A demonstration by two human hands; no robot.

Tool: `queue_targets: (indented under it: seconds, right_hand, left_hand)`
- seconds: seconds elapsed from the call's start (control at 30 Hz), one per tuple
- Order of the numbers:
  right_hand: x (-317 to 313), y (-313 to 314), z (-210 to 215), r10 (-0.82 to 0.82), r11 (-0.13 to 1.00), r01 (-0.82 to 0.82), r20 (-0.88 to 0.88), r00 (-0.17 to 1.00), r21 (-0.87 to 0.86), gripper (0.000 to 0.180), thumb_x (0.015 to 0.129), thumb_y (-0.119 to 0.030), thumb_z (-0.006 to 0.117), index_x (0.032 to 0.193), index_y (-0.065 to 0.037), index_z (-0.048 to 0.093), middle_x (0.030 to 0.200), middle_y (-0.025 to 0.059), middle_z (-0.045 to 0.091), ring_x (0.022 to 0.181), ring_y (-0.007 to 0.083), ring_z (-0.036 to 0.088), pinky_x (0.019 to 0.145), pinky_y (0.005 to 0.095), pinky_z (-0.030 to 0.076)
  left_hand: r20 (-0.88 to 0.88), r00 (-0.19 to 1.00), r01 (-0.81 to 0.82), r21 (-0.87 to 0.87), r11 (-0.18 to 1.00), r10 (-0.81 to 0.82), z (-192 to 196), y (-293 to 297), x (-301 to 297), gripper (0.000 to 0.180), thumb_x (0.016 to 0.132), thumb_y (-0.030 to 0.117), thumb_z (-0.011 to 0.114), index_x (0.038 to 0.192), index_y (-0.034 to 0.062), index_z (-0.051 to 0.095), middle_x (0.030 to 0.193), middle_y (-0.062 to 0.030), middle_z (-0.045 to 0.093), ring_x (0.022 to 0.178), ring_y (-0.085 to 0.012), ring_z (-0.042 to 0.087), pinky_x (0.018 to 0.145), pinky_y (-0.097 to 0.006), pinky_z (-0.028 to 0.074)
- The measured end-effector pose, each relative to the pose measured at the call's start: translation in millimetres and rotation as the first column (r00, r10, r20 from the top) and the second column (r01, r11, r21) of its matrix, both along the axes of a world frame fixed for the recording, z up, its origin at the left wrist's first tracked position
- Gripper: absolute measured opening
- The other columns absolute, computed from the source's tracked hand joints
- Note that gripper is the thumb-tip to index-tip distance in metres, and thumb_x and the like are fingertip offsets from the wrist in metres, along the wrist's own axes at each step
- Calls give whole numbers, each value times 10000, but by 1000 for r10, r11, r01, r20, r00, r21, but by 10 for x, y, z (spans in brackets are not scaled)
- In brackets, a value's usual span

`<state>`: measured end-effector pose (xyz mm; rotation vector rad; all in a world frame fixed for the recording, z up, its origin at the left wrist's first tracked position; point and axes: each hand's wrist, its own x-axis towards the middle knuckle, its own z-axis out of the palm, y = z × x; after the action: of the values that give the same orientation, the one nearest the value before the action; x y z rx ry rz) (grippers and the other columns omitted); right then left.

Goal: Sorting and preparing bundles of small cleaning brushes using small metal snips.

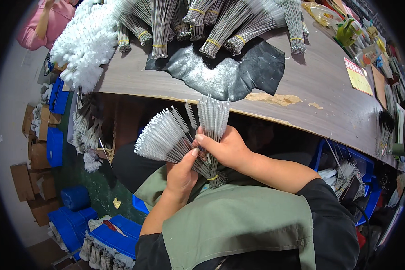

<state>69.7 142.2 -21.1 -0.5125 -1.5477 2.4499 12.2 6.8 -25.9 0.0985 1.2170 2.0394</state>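
Observation:
A bundle of thin wire brushes (pixel 162 137) with white bristle tips is held over my lap, tips up and fanned apart. My left hand (pixel 182 174) is closed round the wire stems of the wider left part, its thumb near the middle. Closed on the narrower right part is my right hand (pixel 229 146), thumb and fingertips at the gap between the two parts. One brush stands apart in that gap. A yellow rubber band (pixel 213 177) circles the stems' lower ends, just above the green apron (pixel 238 220). The fingers behind the stems are partly hidden.
Banded bundles of wire brushes (pixel 159 33) lie on the table (pixel 319 76) beyond a black sheet (pixel 207 74). White brushes (pixel 87 45) pile up at the left. Blue bins (pixel 369 198) flank me, with cardboard boxes (pixel 22 180) further left. A person in pink (pixel 54 22) is at far left.

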Motion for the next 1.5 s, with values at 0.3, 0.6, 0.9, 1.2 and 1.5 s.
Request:
queue_targets:
  seconds: [0.3, 0.6, 0.9, 1.2, 1.5]
  right_hand:
    - [71, -62, 23, -33, 996, 40, -80, 996, 79, 147, 887, -113, 577, 952, 18, 578, 842, 53, 616, 779, 109, 595, 694, 276, 496]
    - [-35, 26, 76, 46, 988, -31, 92, 995, -154, 275, 734, -141, 764, 904, -12, 591, 822, 27, 602, 738, 94, 562, 677, 251, 483]
    - [16, 29, 37, -68, 996, 70, 32, 997, -61, 213, 808, -97, 681, 976, 7, 603, 890, 67, 633, 791, 126, 601, 705, 264, 494]
    - [-2, 26, -10, -57, 968, 53, -10, 998, -246, 159, 858, -127, 606, 947, 5, 603, 851, 62, 631, 736, 103, 575, 645, 248, 477]
    - [15, 87, 13, 20, 935, -38, -55, 998, -352, 197, 869, -150, 610, 1006, -10, 582, 881, 44, 610, 754, 94, 553, 635, 241, 467]
  left_hand:
    - [54, 994, 93, 94, 991, -98, -117, -104, -37, 448, 806, 103, 561, 1235, 3, 479, 1196, -106, 546, 1119, -215, 519, 998, -371, 382]
    - [-6, 998, 60, 26, 998, -60, 76, 85, 64, 395, 836, 65, 588, 1212, -9, 492, 1156, -91, 561, 1072, -178, 537, 950, -321, 412]
    - [7, 999, 40, -2, 999, -40, -26, 19, 15, 303, 824, 35, 557, 1125, 34, 525, 1034, -59, 585, 954, -177, 570, 851, -334, 464]
    - [24, 1000, 0, 51, 999, -2, 15, 39, 21, 141, 815, 11, 582, 948, 41, 548, 903, -59, 594, 815, -170, 584, 754, -319, 488]
    - [21, 1000, 16, 20, 1000, -17, 81, 47, 30, 153, 802, 7, 604, 938, 52, 551, 858, -38, 590, 802, -158, 585, 749, -316, 486]
